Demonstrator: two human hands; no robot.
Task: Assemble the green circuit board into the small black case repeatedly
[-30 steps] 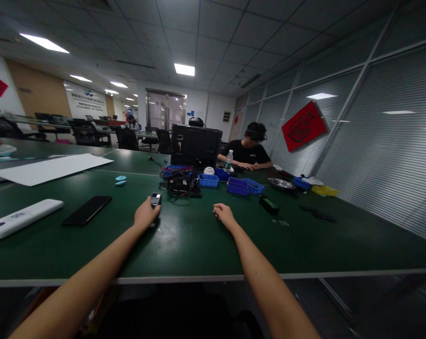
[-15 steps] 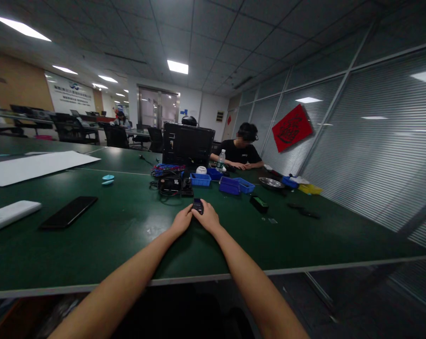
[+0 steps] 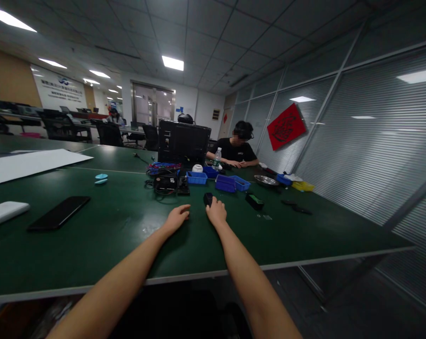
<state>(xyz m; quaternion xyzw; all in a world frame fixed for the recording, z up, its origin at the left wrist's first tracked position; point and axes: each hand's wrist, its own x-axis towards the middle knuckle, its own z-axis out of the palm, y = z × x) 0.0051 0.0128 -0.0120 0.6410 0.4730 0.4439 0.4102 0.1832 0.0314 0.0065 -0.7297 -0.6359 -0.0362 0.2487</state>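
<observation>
In the head view my right hand (image 3: 217, 212) is closed on a small black box-shaped device (image 3: 208, 198) just above or on the green table; its exact kind is not clear. To the left, my left hand (image 3: 179, 217) rests apart from the device, fingers loosely stretched and nothing in them. Right of my right hand lies a black and green box (image 3: 254, 201). Beyond my hands are a black adapter with cables (image 3: 165, 182), a blue tray (image 3: 196, 178) with a white ball (image 3: 197, 168) at its back, and a dark blue bin (image 3: 225, 183).
On the left lie a black phone-like slab (image 3: 59, 213), a white bar-shaped thing (image 3: 6, 214) and a light-blue item (image 3: 101, 179). A monitor (image 3: 183, 142) stands behind the trays. Across the table sits a person (image 3: 238, 148), near a bottle (image 3: 217, 157) and a metal bowl (image 3: 267, 181).
My left hand has let go of the black device and moved left. My right hand has turned the device and shifted it to the right. The view has swung slightly right.
</observation>
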